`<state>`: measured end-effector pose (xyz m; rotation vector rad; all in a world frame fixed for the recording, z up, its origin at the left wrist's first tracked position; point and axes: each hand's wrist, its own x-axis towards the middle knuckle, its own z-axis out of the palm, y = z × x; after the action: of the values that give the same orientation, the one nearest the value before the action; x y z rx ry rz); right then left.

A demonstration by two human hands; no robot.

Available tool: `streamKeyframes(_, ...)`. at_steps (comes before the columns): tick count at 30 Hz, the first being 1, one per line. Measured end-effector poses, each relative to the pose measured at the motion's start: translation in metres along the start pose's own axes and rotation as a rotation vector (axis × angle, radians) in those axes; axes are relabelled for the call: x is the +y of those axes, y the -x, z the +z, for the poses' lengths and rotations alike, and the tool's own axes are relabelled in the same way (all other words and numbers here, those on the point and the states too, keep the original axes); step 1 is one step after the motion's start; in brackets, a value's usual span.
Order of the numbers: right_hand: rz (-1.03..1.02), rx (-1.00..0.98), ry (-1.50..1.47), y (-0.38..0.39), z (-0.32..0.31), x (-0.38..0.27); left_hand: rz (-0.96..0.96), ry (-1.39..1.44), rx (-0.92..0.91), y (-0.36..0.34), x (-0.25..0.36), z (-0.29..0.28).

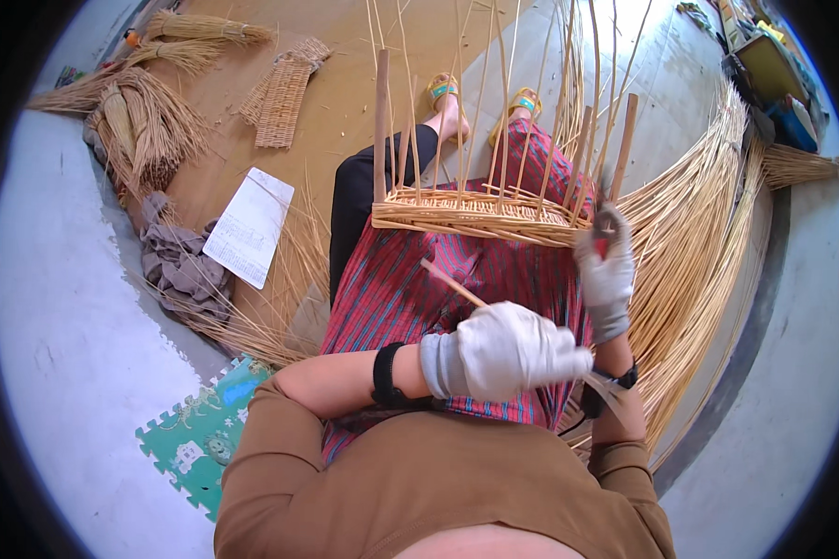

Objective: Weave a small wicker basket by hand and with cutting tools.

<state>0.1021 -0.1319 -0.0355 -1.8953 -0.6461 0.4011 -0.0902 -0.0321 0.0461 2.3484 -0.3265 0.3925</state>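
Note:
A half-woven wicker basket (485, 216) rests across my lap, its long stakes and thicker corner posts standing up from the woven edge. My left hand (517, 352), in a white glove, is closed around a pale wicker rod (454, 283) that sticks out past the knuckles. By its fingertips is a blurred pale end (613, 395). At the basket's right end my right hand (608, 284), also gloved, is closed on a dark tool with a red part (602, 246). Its fingers cover much of the tool, and its kind cannot be made out.
A large sheaf of long wicker rods (690, 252) lies along my right side. To the left are tied bundles (144, 130), a woven panel (284, 98), a white sheet (252, 226), a grey cloth (182, 265) and a green foam mat (200, 443). Loose rods (294, 270) trail beside my leg.

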Motion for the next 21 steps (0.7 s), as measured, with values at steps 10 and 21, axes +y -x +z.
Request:
streamKeyframes(10, 0.303, -0.338, -0.347, -0.033, -0.051, -0.018, -0.863, 1.119, 0.436, -0.001, -0.072, 0.044)
streamKeyframes(21, -0.056, -0.698, 0.071, 0.047, 0.008, -0.095, -1.123, 1.206, 0.776, 0.052, -0.112, 0.012)
